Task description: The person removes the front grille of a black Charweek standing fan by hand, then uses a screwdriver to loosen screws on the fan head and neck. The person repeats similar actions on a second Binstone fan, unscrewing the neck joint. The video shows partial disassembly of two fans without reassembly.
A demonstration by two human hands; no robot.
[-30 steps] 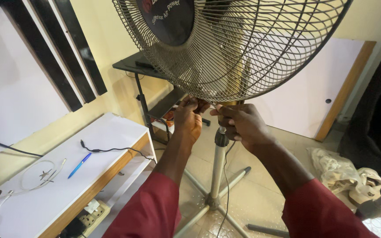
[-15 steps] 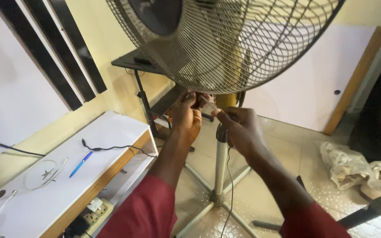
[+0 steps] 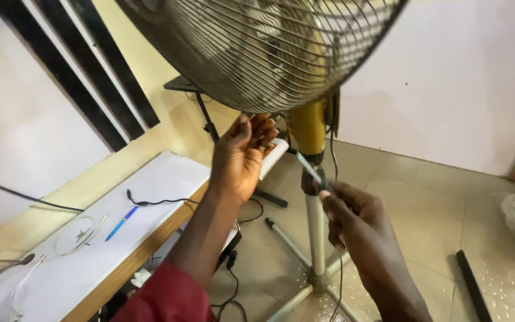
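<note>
Standing fan: work at the lower grille edge.
Left hand (image 3: 239, 158), open, touches the grille (image 3: 251, 53); right hand (image 3: 353, 217) pinches a thin tool (image 3: 311, 170); grille remains mounted.

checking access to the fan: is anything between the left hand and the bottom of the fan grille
Nothing visible. The left hand reaches up with its fingertips at the lower rim of the fan grille. The right hand pinches a thin tool lower down, beside the pole.

Right hand (image 3: 353, 217) dropped away from fan grille (image 3: 257, 53).
</note>
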